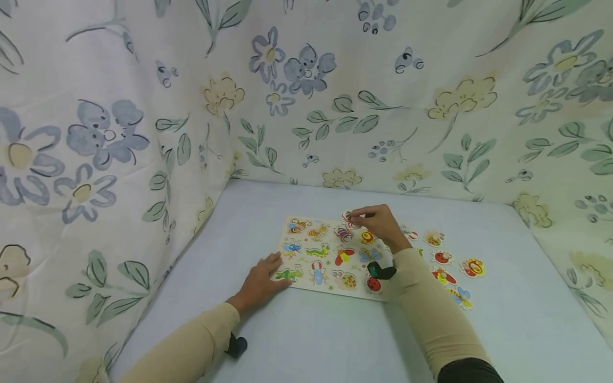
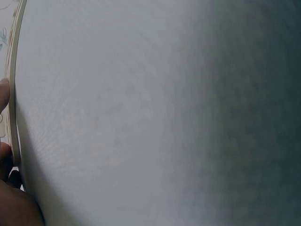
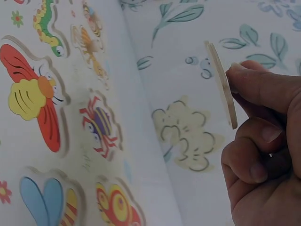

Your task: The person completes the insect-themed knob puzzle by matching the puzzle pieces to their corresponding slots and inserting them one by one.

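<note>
A wooden insect puzzle board (image 1: pixel 311 291) lies flat on the table, its pictures showing bees, a caterpillar, beetles and other bugs. My left hand (image 1: pixel 261 279) rests at its near left corner, thumb on the front edge and fingers along the left side. Above the board's far edge, my right hand (image 1: pixel 380 223) pinches a thin puzzle piece (image 1: pixel 346 218) with red legs between thumb and fingertips. The right wrist view shows this piece edge-on, its face hidden. Close below it is the board's purple and red spider picture (image 3: pixel 101 126).
Several loose insect pieces lie right of the board, including a ladybug piece (image 1: pixel 442 257), an orange-red bug piece (image 1: pixel 472 267) and a blue-winged piece (image 1: pixel 461 298). Floral cloth (image 1: pixel 364 127) hangs behind and left of the white table (image 1: pixel 325 340).
</note>
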### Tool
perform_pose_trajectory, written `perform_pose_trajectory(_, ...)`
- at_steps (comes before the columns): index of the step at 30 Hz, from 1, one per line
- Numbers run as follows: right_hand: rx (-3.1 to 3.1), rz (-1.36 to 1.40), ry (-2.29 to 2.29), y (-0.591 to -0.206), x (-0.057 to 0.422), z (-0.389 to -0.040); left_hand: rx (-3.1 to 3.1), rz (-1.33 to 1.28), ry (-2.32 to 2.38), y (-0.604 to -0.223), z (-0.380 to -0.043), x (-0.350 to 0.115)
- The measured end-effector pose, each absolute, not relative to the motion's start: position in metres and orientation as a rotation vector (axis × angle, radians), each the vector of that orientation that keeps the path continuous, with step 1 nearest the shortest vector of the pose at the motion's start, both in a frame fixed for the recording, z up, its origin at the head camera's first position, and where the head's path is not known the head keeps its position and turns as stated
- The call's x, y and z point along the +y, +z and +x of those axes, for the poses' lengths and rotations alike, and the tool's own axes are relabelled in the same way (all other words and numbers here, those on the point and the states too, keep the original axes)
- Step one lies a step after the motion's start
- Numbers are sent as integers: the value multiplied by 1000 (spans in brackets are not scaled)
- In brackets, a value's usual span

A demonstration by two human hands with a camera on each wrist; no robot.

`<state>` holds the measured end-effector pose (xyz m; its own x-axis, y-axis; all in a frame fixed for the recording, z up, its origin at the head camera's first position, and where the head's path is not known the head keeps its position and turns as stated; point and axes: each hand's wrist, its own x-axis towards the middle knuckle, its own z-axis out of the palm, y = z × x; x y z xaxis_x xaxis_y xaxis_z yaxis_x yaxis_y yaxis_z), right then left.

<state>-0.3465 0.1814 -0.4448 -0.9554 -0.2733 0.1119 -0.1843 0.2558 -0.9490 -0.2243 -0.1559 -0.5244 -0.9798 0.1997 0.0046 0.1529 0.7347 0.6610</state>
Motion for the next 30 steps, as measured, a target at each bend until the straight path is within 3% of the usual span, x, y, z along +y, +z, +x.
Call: perform_pose_trajectory(30,2540,-162,-1493,-497,159,-370,2874,272,1065,-525,-224,-154)
